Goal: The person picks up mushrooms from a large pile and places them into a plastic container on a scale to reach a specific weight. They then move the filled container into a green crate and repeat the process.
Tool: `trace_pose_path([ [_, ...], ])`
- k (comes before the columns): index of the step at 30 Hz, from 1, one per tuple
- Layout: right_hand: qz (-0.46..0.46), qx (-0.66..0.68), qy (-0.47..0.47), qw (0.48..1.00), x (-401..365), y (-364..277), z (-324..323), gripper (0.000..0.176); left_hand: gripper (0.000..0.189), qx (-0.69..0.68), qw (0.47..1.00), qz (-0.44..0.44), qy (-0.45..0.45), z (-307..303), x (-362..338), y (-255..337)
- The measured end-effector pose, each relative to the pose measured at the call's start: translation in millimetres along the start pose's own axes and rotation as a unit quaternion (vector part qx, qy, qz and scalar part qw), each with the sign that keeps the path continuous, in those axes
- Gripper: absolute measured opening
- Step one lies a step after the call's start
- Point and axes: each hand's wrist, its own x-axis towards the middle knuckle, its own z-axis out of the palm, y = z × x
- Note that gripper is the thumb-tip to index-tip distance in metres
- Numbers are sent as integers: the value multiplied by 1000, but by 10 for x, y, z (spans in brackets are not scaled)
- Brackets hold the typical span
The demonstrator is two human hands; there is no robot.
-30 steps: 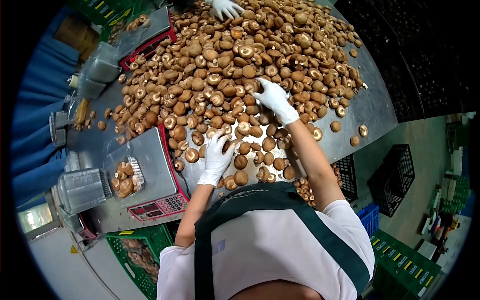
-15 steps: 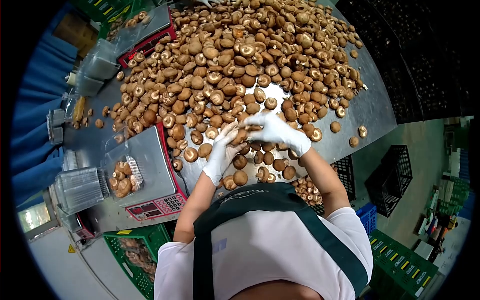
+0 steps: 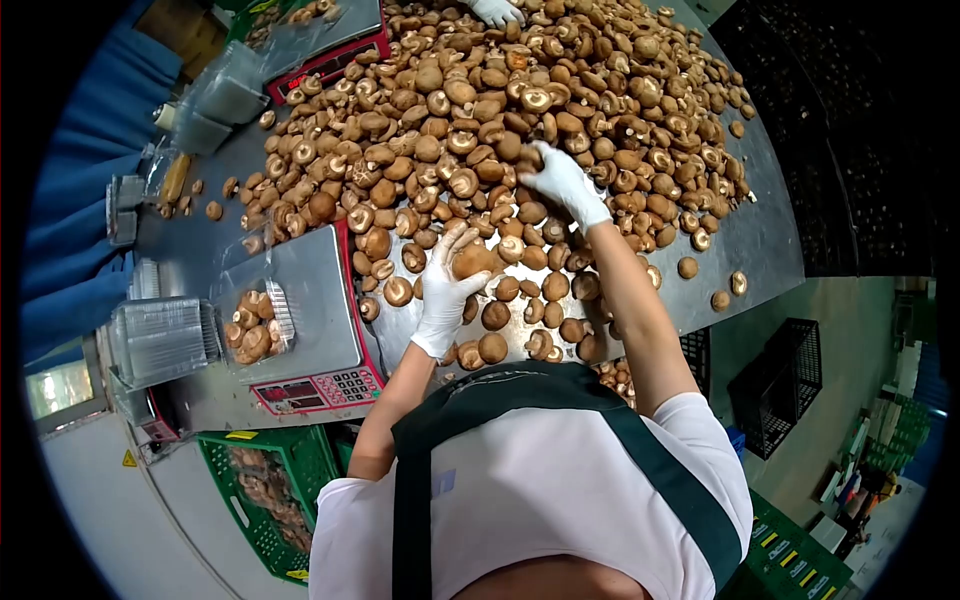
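Note:
My left hand [image 3: 445, 290], in a white glove, is curled around a brown shiitake mushroom [image 3: 472, 262] above the near part of the metal table. My right hand [image 3: 566, 185], also gloved, reaches to the near side of the big shiitake pile [image 3: 600, 90]. Its thumb and fingers are around a mushroom [image 3: 528, 160] that looks smeared by motion. Several loose mushrooms [image 3: 495, 316] lie between my forearms near the table's front edge. To the left, a clear plastic tray [image 3: 283, 310] of mushrooms rests on a red-trimmed scale [image 3: 325, 300].
Stacked clear trays [image 3: 160, 345] stand left of the scale. A second scale [image 3: 330, 65] is at the back left. Another person's gloved hand [image 3: 495, 12] is at the far pile edge. Green crates [image 3: 270, 490] sit below left; black crates [image 3: 778, 385] stand on the floor at right.
My hands were together over the near mushrooms and have separated. The right hand has moved away from me to the pile; the left stays close by, holding a mushroom. Another person's hand has come further into view.

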Motion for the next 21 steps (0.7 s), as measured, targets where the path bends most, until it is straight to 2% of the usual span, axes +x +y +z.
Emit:
trace_pose_path([
  [2,-13,16,-11,1000,-287,-89,-69,66,73,-7,1000,-7,-3,-32,-3,-59],
  [4,-1,102,-21,995,-501,-24,-73,70,58,-131,989,-62,9,-33,-30,-93],
  [5,-28,182,19,983,-610,18,-64,71,58,-132,989,-64,6,-37,-47,-88],
  [7,13,227,41,973,-787,41,-172,70,36,-169,972,-158,41,-34,-83,-63],
  [8,20,274,52,960,-852,93,-183,70,26,-120,982,-139,46,-22,-92,-91],
  [9,48,337,44,939,-930,111,-211,69,26,-120,982,-141,42,-7,-100,-94],
  [11,46,435,44,898,-985,359,-71,65,25,-117,965,-224,72,27,-114,-81],
  [12,48,435,45,898,-1061,268,-164,65,24,-84,973,-208,46,29,-115,-73],
  [14,111,492,5,863,-1275,-15,-429,62,24,-63,975,-211,17,51,-105,-96],
  [15,111,491,-13,864,-1310,11,-419,59,24,-40,977,-211,-11,60,-87,-108],
  [16,79,484,-17,872,-1348,13,-388,58,35,-38,978,-201,-46,60,-68,-144],
  [17,47,476,-22,878,-1396,-14,-348,57,35,-39,978,-201,-45,98,-84,-163],
  [19,116,437,-84,888,-1501,-249,-380,54,56,90,989,-96,-70,249,-113,-174],
  [20,88,438,-109,888,-1547,-323,-332,54,73,180,980,-39,-75,263,-105,-218],
  [21,59,439,-134,887,-1574,-381,-298,54,72,246,966,16,-75,299,-113,-197],
])
